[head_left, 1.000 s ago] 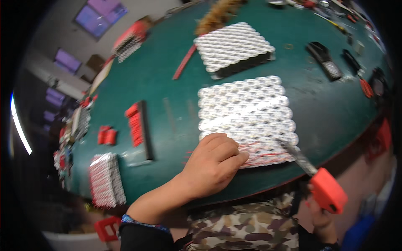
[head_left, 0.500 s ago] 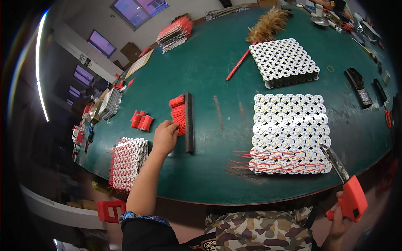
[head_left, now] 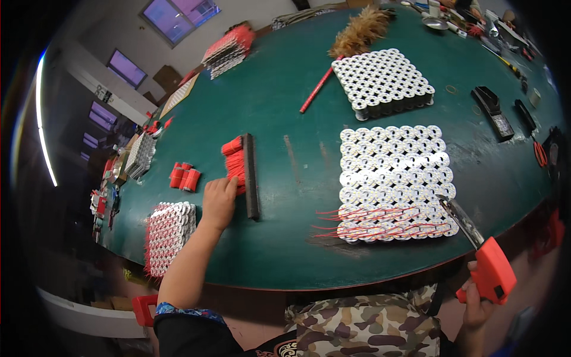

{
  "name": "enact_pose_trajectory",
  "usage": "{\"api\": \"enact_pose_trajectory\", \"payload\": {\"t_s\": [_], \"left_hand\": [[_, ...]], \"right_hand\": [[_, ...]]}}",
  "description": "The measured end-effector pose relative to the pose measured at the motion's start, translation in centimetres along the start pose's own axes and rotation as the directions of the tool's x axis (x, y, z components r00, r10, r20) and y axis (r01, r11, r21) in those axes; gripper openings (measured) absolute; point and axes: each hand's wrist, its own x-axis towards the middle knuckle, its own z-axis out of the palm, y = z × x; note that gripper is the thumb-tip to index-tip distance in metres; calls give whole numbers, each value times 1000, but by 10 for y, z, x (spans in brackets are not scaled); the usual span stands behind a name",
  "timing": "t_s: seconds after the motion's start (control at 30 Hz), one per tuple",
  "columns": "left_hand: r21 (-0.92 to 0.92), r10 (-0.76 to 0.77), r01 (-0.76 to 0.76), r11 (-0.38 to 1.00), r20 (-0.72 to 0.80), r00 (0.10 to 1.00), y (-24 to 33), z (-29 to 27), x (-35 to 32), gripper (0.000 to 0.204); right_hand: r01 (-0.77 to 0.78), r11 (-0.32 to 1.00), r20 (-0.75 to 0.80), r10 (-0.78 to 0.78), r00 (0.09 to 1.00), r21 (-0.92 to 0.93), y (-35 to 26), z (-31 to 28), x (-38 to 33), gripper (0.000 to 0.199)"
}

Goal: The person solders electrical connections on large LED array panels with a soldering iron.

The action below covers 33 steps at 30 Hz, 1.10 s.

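My left hand (head_left: 219, 203) reaches over the table, its fingers closed at the near end of a pile of short red wires (head_left: 236, 162). The pile lies against a dark bar (head_left: 251, 184). Which wires are between the fingertips is too small to tell. My right hand (head_left: 474, 308) grips a red-handled soldering gun (head_left: 495, 271), its metal tip over the right edge of a panel of round white LED boards (head_left: 392, 160). Red wires (head_left: 380, 228) lie across the panel's near rows, with ends sticking out on the left.
A stack of white round-board panels (head_left: 383, 77) stands behind, beside a feather duster (head_left: 360, 33). Red wire bundles (head_left: 184, 177) and a wired panel stack (head_left: 171, 235) lie left. A black tool (head_left: 492, 113) and red-handled scissors (head_left: 539, 153) lie right. Another person's hand shows far right.
The whole view has shifted, so the table's things appear farther left. My left fingers stay at the red wires, and the soldering gun stays in my right hand by the panel's right edge.
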Motion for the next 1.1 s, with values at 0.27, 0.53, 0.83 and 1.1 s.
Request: {"api": "enact_pose_trajectory", "payload": {"t_s": [0.27, 0.53, 0.83, 1.1], "left_hand": [[31, -90, 90, 995, 23, 996, 2, 7, -2, 25], [131, 34, -44, 990, 80, 996, -1, -6, 4, 29], [22, -41, 37, 999, 193, 980, -19, -18, 11, 26], [117, -130, 85, 989, 465, 876, -18, -26, 19, 10]], "right_hand": [[92, 996, -55, -91, 994, 17, 5, 2, 1, 40], [84, 996, -74, -84, 994, -3, 14, -4, -4, 40], [86, 995, -59, -90, 994, -52, 16, -7, -5, 36], [84, 996, -53, -86, 995, -38, 18, -10, -8, 38]]}}
